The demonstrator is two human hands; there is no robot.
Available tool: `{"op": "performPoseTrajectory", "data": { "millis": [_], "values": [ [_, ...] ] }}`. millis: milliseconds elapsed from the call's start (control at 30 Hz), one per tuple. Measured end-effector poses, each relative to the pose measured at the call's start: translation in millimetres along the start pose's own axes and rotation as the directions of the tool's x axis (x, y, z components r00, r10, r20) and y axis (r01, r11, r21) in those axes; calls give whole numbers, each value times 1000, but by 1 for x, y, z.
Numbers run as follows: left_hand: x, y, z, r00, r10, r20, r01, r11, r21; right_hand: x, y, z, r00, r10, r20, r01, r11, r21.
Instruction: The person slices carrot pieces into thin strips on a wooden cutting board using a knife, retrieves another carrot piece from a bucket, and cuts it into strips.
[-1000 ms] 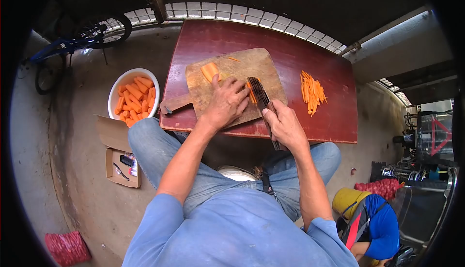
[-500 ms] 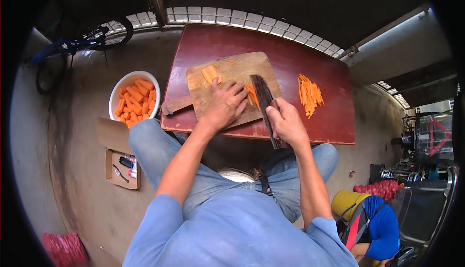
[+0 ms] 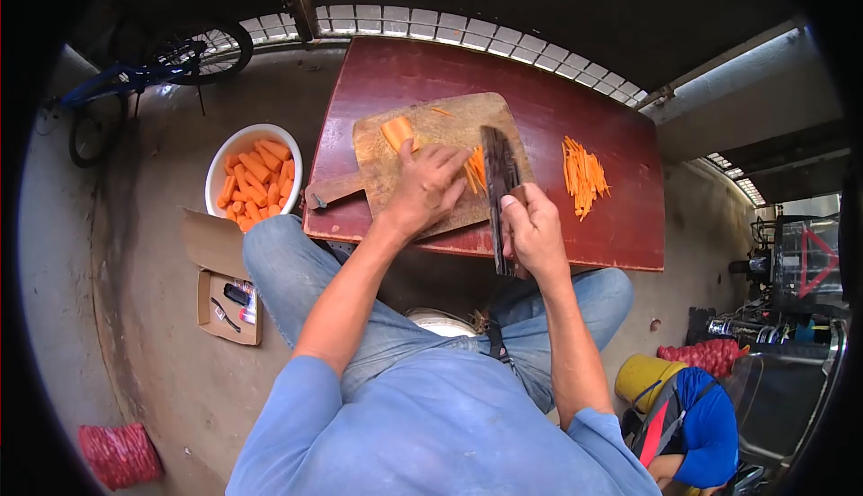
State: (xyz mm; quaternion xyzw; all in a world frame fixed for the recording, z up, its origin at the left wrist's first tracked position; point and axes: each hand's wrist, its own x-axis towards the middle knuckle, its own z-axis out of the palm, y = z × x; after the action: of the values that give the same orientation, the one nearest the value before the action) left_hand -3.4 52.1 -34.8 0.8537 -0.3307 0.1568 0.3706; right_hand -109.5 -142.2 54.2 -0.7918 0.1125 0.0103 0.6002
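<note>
My right hand (image 3: pixel 532 231) is wrapped around the handle of a broad, dark-bladed knife (image 3: pixel 497 168), held over the right part of a wooden cutting board (image 3: pixel 382 177). My left hand (image 3: pixel 424 186) rests on the board with bent fingers, their tips pressing on carrot at the near side of the blade. Cut carrot strips (image 3: pixel 475 170) show between those fingertips and the knife; what lies under the palm is hidden. Beside my left thumb lies a stack of carrot slices (image 3: pixel 396 132). A pile of carrot strips (image 3: pixel 583 178) sits on the red table (image 3: pixel 611 235) to the right.
A white bowl (image 3: pixel 212 188) of peeled carrots stands left of the table. Below it is an open cardboard box (image 3: pixel 230 328) with small items. A blue bicycle (image 3: pixel 135 78) stands at far left. Red net sacks (image 3: pixel 120 455) and a yellow bucket (image 3: pixel 645 379) are on the floor.
The knife has turned more upright and shifted slightly right relative to the table. My left hand stays on the carrot. The whole view has shifted a little.
</note>
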Motion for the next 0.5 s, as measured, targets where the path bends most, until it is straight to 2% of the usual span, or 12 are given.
{"op": "performPoseTrajectory", "data": {
  "millis": [67, 100, 200, 300, 500],
  "values": [
    [-2, -1, -3, 994, -67, -87, 64, 997, -39, 0, -4, 5, 991, 87, 97, -86, 996, -15],
    [-2, -2, -4, 986, -101, -132, 93, 994, -60, 0, -2, 9, 987, 84, 138, -81, 996, -32],
    [-6, -8, -7, 979, -145, -142, 128, 985, -118, -1, -6, 19, 980, 89, 176, -88, 996, -15],
    [-6, -6, -9, 989, -131, -76, 131, 991, -6, -3, -9, 24, 979, 109, 171, -103, 994, -42],
    [-5, -1, -7, 995, -88, -53, 93, 992, 88, 3, 1, 10, 985, 113, 130, -102, 991, -89]
  ]
}}
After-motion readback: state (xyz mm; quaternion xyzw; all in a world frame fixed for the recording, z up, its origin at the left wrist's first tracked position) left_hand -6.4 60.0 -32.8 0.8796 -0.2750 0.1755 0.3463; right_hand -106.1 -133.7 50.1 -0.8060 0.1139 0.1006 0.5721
